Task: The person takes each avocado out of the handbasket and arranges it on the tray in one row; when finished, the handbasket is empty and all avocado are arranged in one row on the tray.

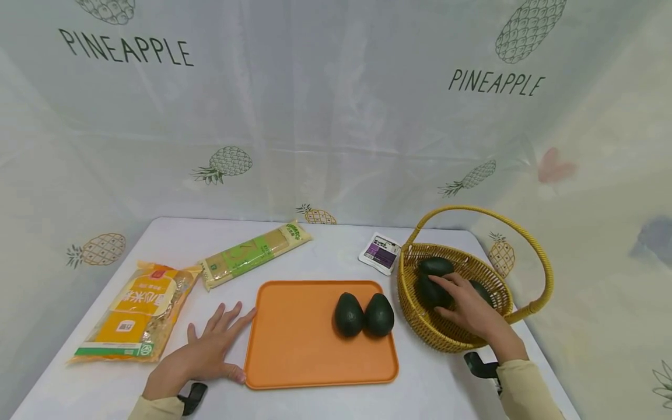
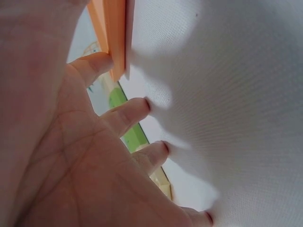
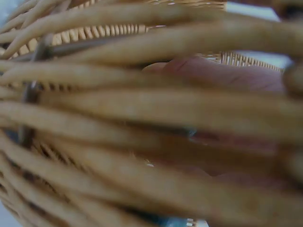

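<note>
Head view: The left hand [image 1: 207, 350] is positioned at the left edge of the orange tray [image 1: 294, 338], with its fingers extended and spread; the rim is touched by the index finger and thumb. Two avocados [image 1: 349, 315] are placed side by side on the right part of the tray. The right hand [image 1: 469, 309] is lowered into the wicker basket [image 1: 420, 328], where its fingers are curled around a dark avocado [image 1: 431, 291]. Further avocados [image 1: 437, 266] are contained in the basket. A white packet [image 1: 380, 254] is laid just left of the basket; a green-labelled pack [image 1: 257, 254] is laid behind the tray.

Left wrist view: Spread fingertips are rested on the white surface [image 2: 251, 118], one being set against the tray.

Right wrist view: The hand is largely obscured by blurred wicker, so the grip cannot be confirmed from here.
</note>
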`<action>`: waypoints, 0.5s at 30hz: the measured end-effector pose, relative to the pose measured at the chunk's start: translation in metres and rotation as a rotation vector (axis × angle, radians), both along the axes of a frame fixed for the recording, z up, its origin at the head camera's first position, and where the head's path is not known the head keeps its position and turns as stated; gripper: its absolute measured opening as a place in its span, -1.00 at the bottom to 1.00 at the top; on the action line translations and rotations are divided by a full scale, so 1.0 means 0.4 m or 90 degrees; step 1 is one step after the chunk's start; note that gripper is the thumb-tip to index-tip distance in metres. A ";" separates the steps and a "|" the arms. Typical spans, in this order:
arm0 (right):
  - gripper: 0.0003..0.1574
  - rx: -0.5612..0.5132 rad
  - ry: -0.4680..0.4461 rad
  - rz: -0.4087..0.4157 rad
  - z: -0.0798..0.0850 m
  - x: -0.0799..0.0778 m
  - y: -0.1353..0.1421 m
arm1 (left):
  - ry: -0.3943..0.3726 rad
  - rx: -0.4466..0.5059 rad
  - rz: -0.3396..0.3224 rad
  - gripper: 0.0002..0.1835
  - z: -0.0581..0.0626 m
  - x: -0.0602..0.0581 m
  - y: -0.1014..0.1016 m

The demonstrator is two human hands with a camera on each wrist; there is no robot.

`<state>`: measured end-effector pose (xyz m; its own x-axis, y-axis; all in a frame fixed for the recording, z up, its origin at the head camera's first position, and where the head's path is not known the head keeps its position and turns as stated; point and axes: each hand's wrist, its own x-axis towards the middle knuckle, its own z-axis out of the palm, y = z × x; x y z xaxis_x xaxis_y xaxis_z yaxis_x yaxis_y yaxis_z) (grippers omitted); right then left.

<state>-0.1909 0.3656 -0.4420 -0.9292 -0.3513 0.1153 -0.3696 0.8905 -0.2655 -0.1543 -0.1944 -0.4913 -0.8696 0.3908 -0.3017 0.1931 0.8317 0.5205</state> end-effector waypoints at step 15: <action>-0.20 -0.016 -0.015 -0.019 -0.003 -0.009 -0.013 | -0.015 0.005 0.002 0.46 0.001 -0.003 -0.001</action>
